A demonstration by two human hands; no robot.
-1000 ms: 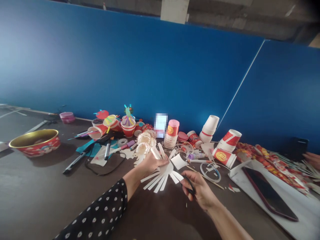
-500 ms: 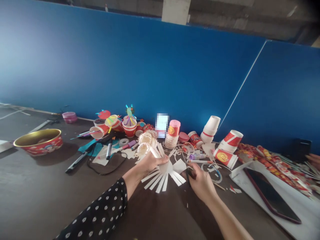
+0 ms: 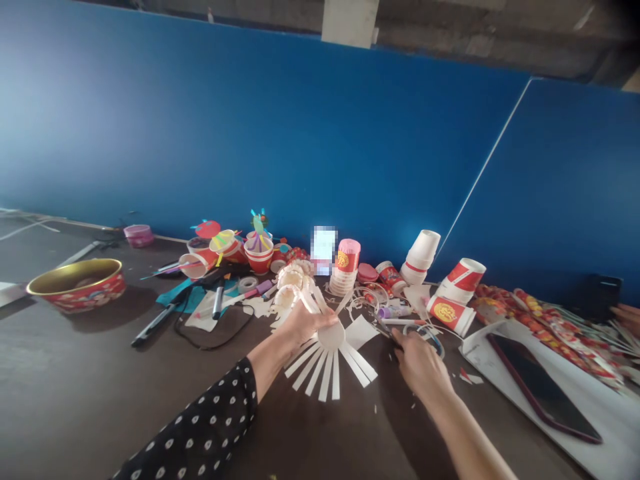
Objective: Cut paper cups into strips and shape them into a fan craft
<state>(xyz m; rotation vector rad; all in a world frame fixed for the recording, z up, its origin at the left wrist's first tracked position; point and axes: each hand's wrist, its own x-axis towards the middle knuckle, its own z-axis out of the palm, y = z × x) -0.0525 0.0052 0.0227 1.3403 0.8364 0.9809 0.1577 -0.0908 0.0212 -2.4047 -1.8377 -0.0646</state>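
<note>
My left hand (image 3: 305, 327) pinches a white paper cup cut into strips (image 3: 331, 338), with its round base in the middle and the strips fanned out like rays. One wider piece on its right side is uncut. My right hand (image 3: 423, 367) is closed around a pair of scissors (image 3: 386, 328), whose blades point up and left, just right of that wide piece. Fingers hide most of the scissor handles. Tiny white paper scraps lie on the dark table below.
A red and gold bowl (image 3: 77, 285) stands at left. Behind the hands are markers (image 3: 219, 301), decorated cups (image 3: 259, 255), stacked paper cups (image 3: 345, 267) and tipped cups (image 3: 453, 313). A phone (image 3: 545, 387) rests on a white tray (image 3: 487, 363) at right. Another person's hand (image 3: 627, 319) shows at the right edge.
My right hand has drawn right, away from the cut cup, and the scissors have swung away from its edge. The cut cup has tilted and shifted slightly toward me.
</note>
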